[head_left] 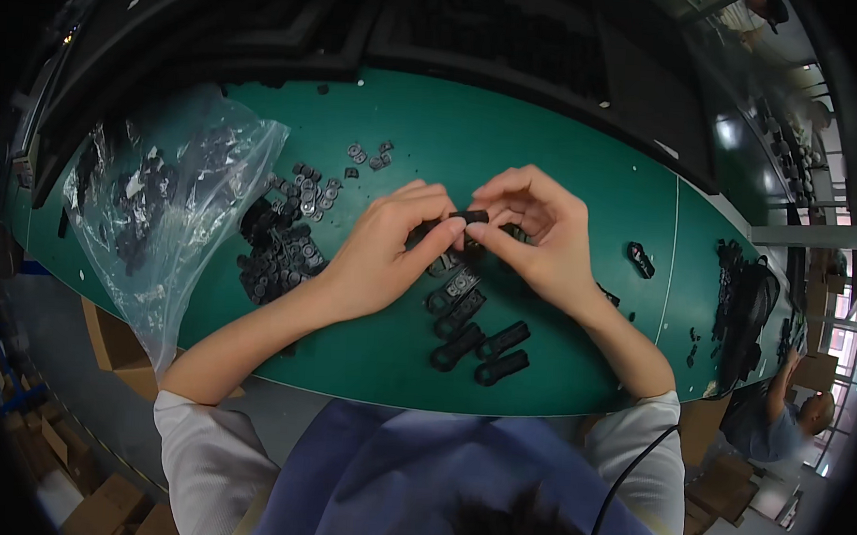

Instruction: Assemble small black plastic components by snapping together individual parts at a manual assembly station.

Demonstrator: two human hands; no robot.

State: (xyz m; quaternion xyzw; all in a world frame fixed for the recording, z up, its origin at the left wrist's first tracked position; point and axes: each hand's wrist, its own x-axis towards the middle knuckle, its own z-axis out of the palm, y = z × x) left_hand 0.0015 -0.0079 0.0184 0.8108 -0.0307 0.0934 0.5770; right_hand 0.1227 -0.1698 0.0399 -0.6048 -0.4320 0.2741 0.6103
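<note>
Over the middle of the green table, my left hand and my right hand meet at a small black plastic part. Both hands are closed on it, thumbs and fingertips pinching it from either side. Its exact kind is partly hidden by my fingers. Below my hands lie several longer black plastic pieces with a rounded ring end, grouped on the table. To the left of my left hand is a heap of small black parts, with some grey round-faced ones beside it.
A clear plastic bag with black parts inside lies at the left. Black trays stand along the far edge. One dark part lies right of my right hand; more black items sit farther right. Another person is at the right.
</note>
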